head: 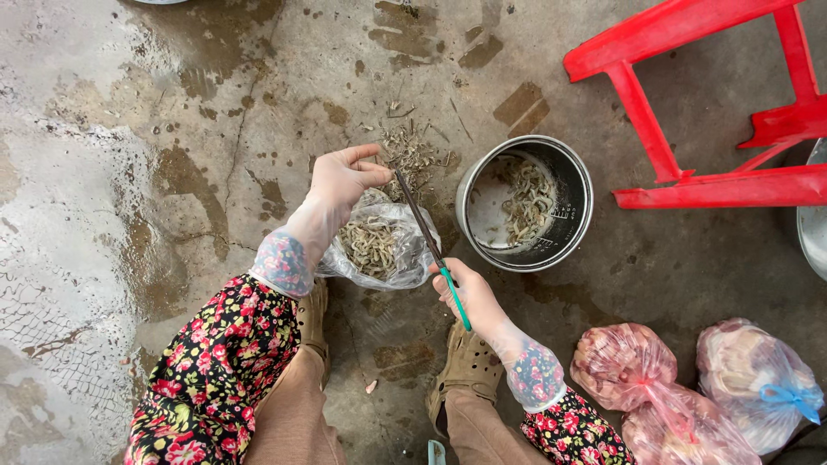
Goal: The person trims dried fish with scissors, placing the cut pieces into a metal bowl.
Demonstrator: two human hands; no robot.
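Above the clear bag (379,245), left hand (345,176) pinches something unseen; right hand (465,288) grips a knife (428,243).

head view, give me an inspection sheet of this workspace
surface: wet, stained concrete floor
job's things: clear bag of small dried fish; metal pot partly filled with them; knife with green handle
clutter: scrap pile on floor beyond bag
hands: gloved; left hand pinches something small above bag, right hand grips knife
cables: nothing seen
surroundings: red plastic stool; pink bags at lower right
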